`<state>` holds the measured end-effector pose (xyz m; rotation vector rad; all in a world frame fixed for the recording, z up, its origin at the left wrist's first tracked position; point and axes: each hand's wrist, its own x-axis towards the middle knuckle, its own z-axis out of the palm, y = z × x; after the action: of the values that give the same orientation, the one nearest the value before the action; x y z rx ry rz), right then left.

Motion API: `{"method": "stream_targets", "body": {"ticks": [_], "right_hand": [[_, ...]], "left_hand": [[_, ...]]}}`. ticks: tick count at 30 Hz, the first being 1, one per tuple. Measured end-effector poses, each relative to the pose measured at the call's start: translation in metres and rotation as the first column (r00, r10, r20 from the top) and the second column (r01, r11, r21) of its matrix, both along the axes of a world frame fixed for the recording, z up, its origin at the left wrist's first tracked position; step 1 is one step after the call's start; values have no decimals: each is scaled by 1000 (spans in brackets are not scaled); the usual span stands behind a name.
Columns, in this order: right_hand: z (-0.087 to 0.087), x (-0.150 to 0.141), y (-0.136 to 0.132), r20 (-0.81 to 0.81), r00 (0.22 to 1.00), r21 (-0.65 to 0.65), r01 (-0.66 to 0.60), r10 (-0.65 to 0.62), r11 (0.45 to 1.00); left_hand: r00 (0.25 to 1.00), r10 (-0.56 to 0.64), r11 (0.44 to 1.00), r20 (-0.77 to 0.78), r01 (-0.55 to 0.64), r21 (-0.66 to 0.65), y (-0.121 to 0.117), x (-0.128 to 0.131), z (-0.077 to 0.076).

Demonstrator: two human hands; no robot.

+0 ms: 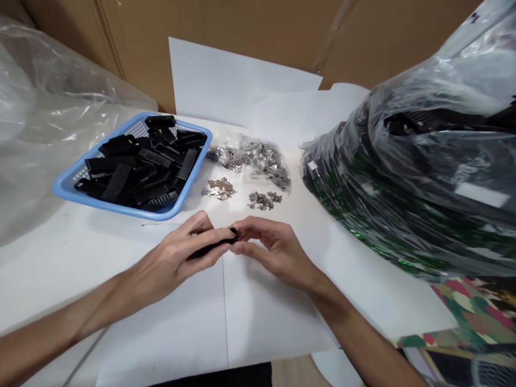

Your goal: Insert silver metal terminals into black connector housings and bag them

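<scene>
- From the head view, we see only a dark strip and the tip of the thin black plastic piece (207, 250); fingers hide the rest.
- We cannot tell if the right fingertips pinch something tiny, because they bend out of sight.
- The black piece sits between the thumb and fingers of the left hand (177, 250), which are closed around it, and its tip is by the right fingertips.
- The right hand (278, 244) has its thumb and fingers curled close together at that tip.
- Both arms come up from the low corners, cut off by the picture's edges, and the hands meet over the white table (181, 333).
- Just past the hands we see two little piles of shiny metal bits (264, 200), near a blue plastic basket (64, 188) of black pieces.
</scene>
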<state>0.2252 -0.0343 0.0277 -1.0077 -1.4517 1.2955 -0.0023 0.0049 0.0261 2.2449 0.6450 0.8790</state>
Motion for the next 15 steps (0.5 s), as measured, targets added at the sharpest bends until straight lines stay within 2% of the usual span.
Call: {"method": "stream_targets", "body": {"ticks": [2,3,4,5,7,9,10,12,15], "right_hand": [[2,-1,1,-24,1000,-37,-6,5,999],[4,-1,2,-37,999,-51,-5,3,999],[5,0,3,-51,999,-62,-6,3,998],[7,1,3,-66,998,-65,-6,2,998],[10,3,3,-91,996,-61,-6,0,998],[11,5,3,-93,996,-56,1,-6,998],[11,6,2,-86,996,-51,10,-14,999],[11,6,1,-66,997,-40,25,-27,999],[11,4,-1,-39,998,-16,38,-39,999]], "left_hand": [[996,66,986,53,-57,-155,-1,6,2],[990,110,955,87,-82,-284,-2,9,4],[979,161,896,125,-92,-435,-4,13,5],[963,216,805,161,-82,-588,-6,17,7],[924,325,567,200,-21,-824,-9,24,10],[893,412,366,182,21,-930,-12,29,13],[884,439,300,164,27,-954,-13,30,15],[869,470,232,152,45,-972,-13,32,18],[856,490,194,163,76,-978,-13,33,21]]}}
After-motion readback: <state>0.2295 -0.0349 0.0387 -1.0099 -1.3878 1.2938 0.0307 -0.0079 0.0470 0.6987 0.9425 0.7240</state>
